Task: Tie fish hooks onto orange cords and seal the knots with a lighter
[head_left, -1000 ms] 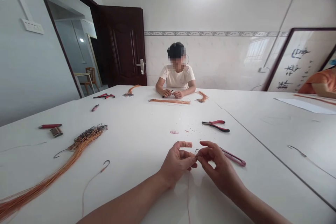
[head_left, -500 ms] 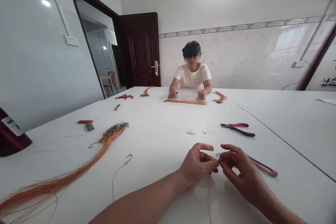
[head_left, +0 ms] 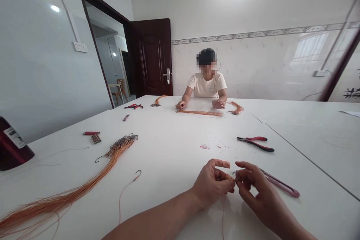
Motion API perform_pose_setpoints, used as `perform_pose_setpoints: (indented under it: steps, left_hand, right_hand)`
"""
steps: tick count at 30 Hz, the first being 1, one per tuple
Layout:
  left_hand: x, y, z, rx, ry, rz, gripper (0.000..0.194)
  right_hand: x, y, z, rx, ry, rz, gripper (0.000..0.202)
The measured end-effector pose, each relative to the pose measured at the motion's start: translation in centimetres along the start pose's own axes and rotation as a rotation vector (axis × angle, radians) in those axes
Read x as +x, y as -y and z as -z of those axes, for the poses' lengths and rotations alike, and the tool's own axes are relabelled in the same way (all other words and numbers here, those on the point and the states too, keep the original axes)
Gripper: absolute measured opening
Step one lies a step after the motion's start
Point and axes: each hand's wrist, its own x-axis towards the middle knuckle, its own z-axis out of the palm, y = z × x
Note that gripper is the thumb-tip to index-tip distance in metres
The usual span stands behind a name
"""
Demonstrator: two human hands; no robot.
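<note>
the hook (head_left: 235, 175) is up at your fingertips, right of center on the near side of the table (head_left: 168, 146). its bend faces away from you, tip curling toward your left; most of the shank is covered, so can't call its long axis exactly. a pale line (head_left: 223, 213) shows below your left hand (head_left: 214, 182), running back toward you.

grip: your left thumb and fingers are pinched closed on the hook, index held out straight above. your right hand (head_left: 254, 183) is half curled, thumb and fingertips meeting the hook from the other side, index raised; can't tell if they clamp or only touch.

pink tool (head_left: 281, 183) lies just beyond your right hand, pliers (head_left: 255, 143) farther out. second hook (head_left: 137, 174) lies left of you, bend pointing away.
</note>
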Motion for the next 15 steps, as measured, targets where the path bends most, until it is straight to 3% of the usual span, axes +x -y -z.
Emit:
perform_pose_setpoints:
  steps: [11, 15]
  left_hand:
    - [0.4, -0.1, 0.0, 0.063, 0.015, -0.058, 0.037]
    - [0.3, -0.3, 0.0, 0.089, -0.018, -0.042, 0.04]
  right_hand:
    - [0.5, 0.3, 0.7, 0.001, 0.009, 0.01, 0.041]
    - [0.7, -0.3, 1.4, 0.072, -0.027, -0.074, 0.03]
